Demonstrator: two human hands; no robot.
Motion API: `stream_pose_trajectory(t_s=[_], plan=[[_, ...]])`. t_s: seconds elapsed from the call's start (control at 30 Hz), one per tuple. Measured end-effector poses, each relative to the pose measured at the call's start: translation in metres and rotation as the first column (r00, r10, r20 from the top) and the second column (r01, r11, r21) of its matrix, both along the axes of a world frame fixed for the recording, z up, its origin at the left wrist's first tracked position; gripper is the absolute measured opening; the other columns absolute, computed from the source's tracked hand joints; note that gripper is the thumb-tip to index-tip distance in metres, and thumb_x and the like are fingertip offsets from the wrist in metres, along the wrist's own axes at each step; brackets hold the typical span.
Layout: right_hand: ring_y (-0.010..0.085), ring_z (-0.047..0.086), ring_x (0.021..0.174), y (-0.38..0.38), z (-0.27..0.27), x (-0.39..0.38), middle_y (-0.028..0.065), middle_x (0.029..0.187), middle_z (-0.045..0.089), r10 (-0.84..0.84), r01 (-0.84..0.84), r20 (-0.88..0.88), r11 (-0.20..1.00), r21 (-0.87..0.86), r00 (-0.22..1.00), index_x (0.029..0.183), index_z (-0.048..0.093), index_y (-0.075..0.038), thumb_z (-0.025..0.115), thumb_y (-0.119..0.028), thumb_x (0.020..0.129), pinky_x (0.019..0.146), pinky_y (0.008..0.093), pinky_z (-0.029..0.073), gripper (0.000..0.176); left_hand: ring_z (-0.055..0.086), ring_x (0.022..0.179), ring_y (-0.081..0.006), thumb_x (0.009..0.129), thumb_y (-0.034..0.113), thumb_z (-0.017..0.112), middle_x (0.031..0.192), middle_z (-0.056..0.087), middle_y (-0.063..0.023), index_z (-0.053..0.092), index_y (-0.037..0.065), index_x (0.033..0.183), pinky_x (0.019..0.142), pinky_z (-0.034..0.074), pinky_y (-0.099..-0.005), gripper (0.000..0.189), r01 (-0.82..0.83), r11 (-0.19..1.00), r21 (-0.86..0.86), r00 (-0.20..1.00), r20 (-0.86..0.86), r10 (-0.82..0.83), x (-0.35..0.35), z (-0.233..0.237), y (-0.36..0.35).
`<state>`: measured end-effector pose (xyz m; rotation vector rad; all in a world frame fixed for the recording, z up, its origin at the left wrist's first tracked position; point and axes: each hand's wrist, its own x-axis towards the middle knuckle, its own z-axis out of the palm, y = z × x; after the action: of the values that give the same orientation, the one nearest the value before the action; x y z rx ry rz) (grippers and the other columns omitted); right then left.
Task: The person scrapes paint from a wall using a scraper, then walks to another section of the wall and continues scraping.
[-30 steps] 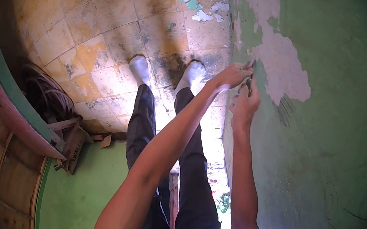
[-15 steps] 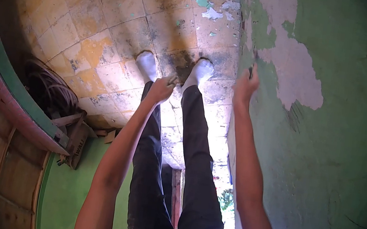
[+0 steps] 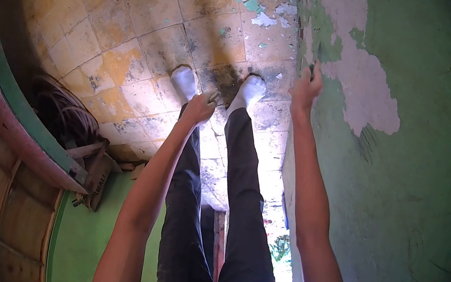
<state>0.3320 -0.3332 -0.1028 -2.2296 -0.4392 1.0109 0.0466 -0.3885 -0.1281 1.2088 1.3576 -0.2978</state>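
My right hand (image 3: 306, 90) is closed around the dark handle of what looks like a paint scraper (image 3: 317, 54). Its thin blade points up at the green wall (image 3: 426, 186), by the edge of a large bare patch (image 3: 364, 85) where paint has come off. Low in front of my legs, my left hand (image 3: 200, 108) is closed in a fist. A small dull greenish end (image 3: 214, 97) sticks out of it, too small to name.
Paint flakes (image 3: 264, 19) lie on the worn tile floor (image 3: 158, 4) along the wall. My feet in pale socks (image 3: 252, 89) stand close by. At left are a coiled cable or hose (image 3: 68, 110), a box (image 3: 96, 177) and a curved green-and-pink ledge (image 3: 22, 112).
My right hand has risen slightly along the wall with the scraper. A small pale flake now shows on the floor beside my right foot. My left hand stays nearly in place.
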Motion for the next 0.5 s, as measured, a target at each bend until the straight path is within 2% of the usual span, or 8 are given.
stream_pose_trajectory(t_s=[0.03, 0.1, 0.17, 0.27, 0.37, 0.47, 0.5], plan=[[0.0054, 0.041, 0.057, 0.006, -0.01, -0.001, -0.0038, 0.077, 0.043, 0.038, -0.038, 0.038, 0.999, 0.01, 0.999, 0.148, 0.044, -0.013, 0.05, -0.017, 0.096, 0.043, 0.022, 0.033, 0.053, 0.063, 0.098, -0.0463, 0.096, 0.036, 0.052, 0.1, 0.065, -0.0305, 0.058, 0.005, 0.131, 0.083, 0.049, -0.0477, 0.047, -0.026, 0.999, 0.022, 1.0, 0.006, 0.025, 0.002, 0.002, 0.001], [0.0049, 0.04, 0.056, 0.005, -0.003, -0.004, -0.004, 0.077, 0.042, -0.017, 0.017, -0.015, 1.0, 0.008, 1.0, 0.149, 0.042, -0.014, 0.05, -0.017, 0.096, 0.042, 0.0218, 0.032, 0.054, 0.063, 0.098, -0.0462, 0.096, 0.035, 0.052, 0.1, 0.065, -0.0304, 0.058, 0.005, 0.132, 0.083, 0.049, -0.048, 0.047, -0.003, 1.0, -0.018, 1.0, -0.02, 0.003, 0.003, 0.004, 0.006], [0.0046, 0.039, 0.055, 0.013, 0.08, -0.025, -0.0041, 0.077, 0.042, -0.197, 0.194, -0.181, 0.98, -0.035, 0.964, 0.15, 0.041, -0.014, 0.049, -0.016, 0.096, 0.041, 0.0216, 0.031, 0.054, 0.064, 0.098, -0.0459, 0.096, 0.035, 0.052, 0.101, 0.065, -0.0303, 0.057, 0.006, 0.133, 0.084, 0.049, -0.0479, 0.047, 0.02, 0.999, -0.028, 1.0, -0.019, -0.021, 0.003, 0.004, 0.002], [0.0046, 0.035, 0.05, -0.009, 0.119, -0.032, 0.0025, 0.088, 0.051, -0.244, 0.242, -0.135, 0.97, -0.031, 0.96, 0.149, 0.039, -0.005, 0.046, -0.014, 0.098, 0.037, 0.0235, 0.027, 0.053, 0.064, 0.1, -0.0451, 0.096, 0.035, 0.051, 0.102, 0.065, -0.03, 0.056, 0.007, 0.135, 0.085, 0.049, -0.0472, 0.048, 0.038, 0.999, 0.015, 0.999, 0.0, -0.038, -0.003, -0.005, -0.005], [0.0101, 0.046, 0.056, -0.008, 0.103, -0.036, 0.0088, 0.096, 0.057, -0.247, 0.251, -0.146, 0.968, 0.013, 0.958, 0.149, 0.039, -0.003, 0.045, -0.013, 0.098, 0.04, 0.0264, 0.037, 0.052, 0.064, 0.101, -0.0443, 0.096, 0.036, 0.05, 0.105, 0.065, -0.0299, 0.054, 0.008, 0.137, 0.086, 0.049, -0.0464, 0.05, 0.038, 0.999, 0.014, 0.999, -0.007, -0.038, -0.008, -0.002, -0.006], [0.0065, 0.04, 0.061, 0.022, 0.048, -0.033, -0.0027, 0.08, 0.043, -0.216, 0.218, -0.045, 0.974, 0.054, 0.975, 0.152, 0.038, -0.015, 0.05, -0.02, 0.096, 0.046, 0.0227, 0.035, 0.057, 0.063, 0.098, -0.0454, 0.095, 0.034, 0.052, 0.102, 0.066, -0.0293, 0.056, 0.008, 0.135, 0.085, 0.049, -0.0487, 0.047, 0.022, 0.999, 0.036, 1.0, -0.013, -0.022, -0.012, -0.003, -0.009], [0.0068, 0.039, 0.06, 0.019, 0.042, -0.034, -0.0024, 0.081, 0.043, -0.179, 0.177, 0.015, 0.981, 0.08, 0.984, 0.152, 0.037, -0.014, 0.05, -0.02, 0.096, 0.046, 0.023, 0.035, 0.057, 0.063, 0.095, -0.0467, 0.093, 0.03, 0.053, 0.1, 0.066, -0.0288, 0.058, 0.008, 0.131, 0.084, 0.049, -0.0512, 0.044, -0.007, 0.997, 0.071, 1.0, -0.016, 0.008, -0.012, -0.002, -0.012]])
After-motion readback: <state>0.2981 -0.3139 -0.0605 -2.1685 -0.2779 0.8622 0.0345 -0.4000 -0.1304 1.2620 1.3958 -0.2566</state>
